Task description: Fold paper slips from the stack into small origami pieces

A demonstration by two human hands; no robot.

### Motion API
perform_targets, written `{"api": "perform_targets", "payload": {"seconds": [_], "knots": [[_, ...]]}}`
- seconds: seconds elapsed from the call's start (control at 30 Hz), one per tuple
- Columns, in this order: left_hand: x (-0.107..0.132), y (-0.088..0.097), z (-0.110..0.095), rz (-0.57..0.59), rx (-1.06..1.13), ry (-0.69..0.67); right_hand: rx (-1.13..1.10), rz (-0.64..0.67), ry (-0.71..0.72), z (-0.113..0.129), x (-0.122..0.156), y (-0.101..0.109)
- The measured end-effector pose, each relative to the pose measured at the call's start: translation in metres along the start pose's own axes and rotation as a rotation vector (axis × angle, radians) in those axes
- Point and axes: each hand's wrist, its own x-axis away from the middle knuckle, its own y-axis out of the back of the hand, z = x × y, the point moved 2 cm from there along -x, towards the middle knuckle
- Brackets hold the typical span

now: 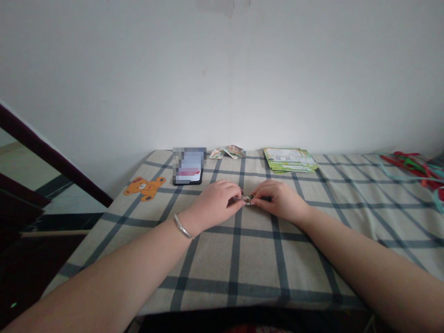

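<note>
Above the checked cloth, at the middle of the table, my left hand [218,201] and my right hand [277,200] meet over a small piece of folded printed paper [247,199]. Thumb and fingers of each hand pinch one end of it. Most of the paper is hidden by the fingertips, so its exact shape cannot be made out. A silver bangle [183,226] circles my left wrist. Behind the hands, against the wall, lie several folded printed papers [229,151] with similar colours. To their right is a stack of green-and-white printed sheets [289,159].
A phone [189,166] with a lit screen lies at the back left, beside a flat orange bear cutout [144,188]. Red, green and pale blue strips [416,166] are bunched at the far right. A white wall [222,83] borders the table's back; a dark railing [52,152] stands left.
</note>
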Motion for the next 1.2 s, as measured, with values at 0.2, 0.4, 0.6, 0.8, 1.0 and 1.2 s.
{"api": "perform_targets", "payload": {"seconds": [0.2,0.4,0.6,0.8,1.0,1.2], "knots": [[0.000,-0.002,0.002,-0.054,-0.026,0.054,0.034,-0.022,-0.117,0.000,0.002,-0.003],[-0.001,-0.003,0.003,-0.068,-0.036,0.105,0.012,-0.065,-0.256,-0.003,-0.004,-0.006],[0.000,-0.004,0.002,-0.094,-0.061,0.157,0.028,-0.026,-0.355,-0.003,-0.008,-0.007],[0.001,-0.005,0.001,-0.068,-0.112,0.214,0.054,-0.042,-0.382,-0.003,-0.009,-0.009],[0.001,-0.007,0.001,-0.037,-0.170,0.222,0.157,-0.109,-0.258,-0.001,-0.008,-0.008],[0.001,-0.007,0.001,-0.047,-0.195,0.209,0.173,-0.130,-0.143,0.001,-0.009,-0.010]]}}
